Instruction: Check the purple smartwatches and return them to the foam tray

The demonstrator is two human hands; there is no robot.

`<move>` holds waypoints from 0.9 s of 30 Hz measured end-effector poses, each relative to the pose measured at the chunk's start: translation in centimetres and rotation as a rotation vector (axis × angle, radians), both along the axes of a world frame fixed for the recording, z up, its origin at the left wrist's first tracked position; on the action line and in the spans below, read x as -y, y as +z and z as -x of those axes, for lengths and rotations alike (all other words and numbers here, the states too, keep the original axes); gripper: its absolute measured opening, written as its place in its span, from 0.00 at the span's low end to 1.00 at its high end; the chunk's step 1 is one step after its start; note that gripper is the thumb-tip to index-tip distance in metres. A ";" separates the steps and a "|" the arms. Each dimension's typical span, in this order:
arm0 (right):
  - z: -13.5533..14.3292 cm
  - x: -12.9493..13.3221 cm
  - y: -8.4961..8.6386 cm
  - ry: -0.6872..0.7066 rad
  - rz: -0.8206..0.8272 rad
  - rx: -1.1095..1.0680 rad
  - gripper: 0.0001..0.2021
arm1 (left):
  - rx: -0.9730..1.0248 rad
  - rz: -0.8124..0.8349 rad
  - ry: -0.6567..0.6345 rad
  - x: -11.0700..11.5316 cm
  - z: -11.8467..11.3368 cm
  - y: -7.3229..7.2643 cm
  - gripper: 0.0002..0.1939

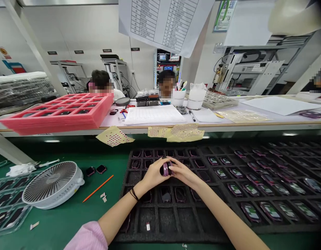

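Both my hands meet over a black foam tray (186,218) with many compartments. My left hand (154,173) and my right hand (183,172) have their fingers wrapped round purple-rimmed watch cases (166,169) with dark faces, held upright close together. How many cases are between the fingers is partly hidden. Below my hands, more dark-faced watch cases (180,194) lie in the compartments. A small white piece (148,226) rests in a front compartment.
A second black tray (228,222) holds rows of watch cases at right. A white fan (53,184), an orange stick (98,188) and two watch cases (101,169) are at left. A shelf edge (139,130) crosses beyond, bearing a pink foam tray (98,116). People sit behind it.
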State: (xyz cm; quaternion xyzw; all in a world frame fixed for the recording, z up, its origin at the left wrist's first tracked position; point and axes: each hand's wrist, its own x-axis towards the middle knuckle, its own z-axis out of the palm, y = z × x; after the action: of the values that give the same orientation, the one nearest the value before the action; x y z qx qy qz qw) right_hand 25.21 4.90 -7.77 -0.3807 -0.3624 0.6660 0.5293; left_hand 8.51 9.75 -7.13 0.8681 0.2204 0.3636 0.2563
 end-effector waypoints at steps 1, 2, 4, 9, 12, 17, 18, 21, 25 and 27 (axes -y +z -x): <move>-0.2 0.0 0.0 0.032 0.008 -0.037 0.23 | 0.013 0.003 -0.030 0.1 0.0 0.2 0.31; -0.3 0.1 0.0 0.065 0.017 -0.064 0.20 | 0.019 0.009 -0.058 0.3 0.0 0.4 0.31; -0.4 0.1 -0.1 0.110 0.038 -0.087 0.17 | 0.021 0.034 -0.093 0.5 -0.1 0.6 0.30; 0.1 0.2 -0.5 0.061 0.141 -0.056 0.16 | -0.003 0.133 -0.117 0.5 0.0 0.5 0.32; 0.4 0.2 -0.8 0.036 0.171 -0.048 0.16 | -0.040 0.152 -0.148 0.2 0.1 0.4 0.31; 0.6 0.3 -1.3 0.019 0.187 -0.029 0.17 | -0.081 0.142 -0.173 -0.1 0.1 0.2 0.31; 0.7 0.3 -1.4 0.014 0.187 -0.026 0.17 | -0.087 0.134 -0.179 0.0 0.1 0.2 0.31; 0.9 0.4 -1.4 -0.009 0.182 -0.023 0.17 | -0.108 0.113 -0.204 -0.1 0.3 0.2 0.32; 0.4 0.1 -1.1 -0.084 0.153 -0.049 0.18 | -0.082 0.126 -0.150 -0.8 0.7 0.7 0.27; -0.2 -0.2 -1.0 -0.142 0.135 -0.076 0.19 | 0.023 0.228 -0.018 -1.4 0.9 0.8 0.24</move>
State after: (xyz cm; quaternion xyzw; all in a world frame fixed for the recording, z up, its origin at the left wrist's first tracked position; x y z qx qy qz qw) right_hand 25.44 5.06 -8.72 -0.4146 -0.2683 0.6638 0.5617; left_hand 7.65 11.16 -6.30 0.8309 0.2496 0.3439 0.3592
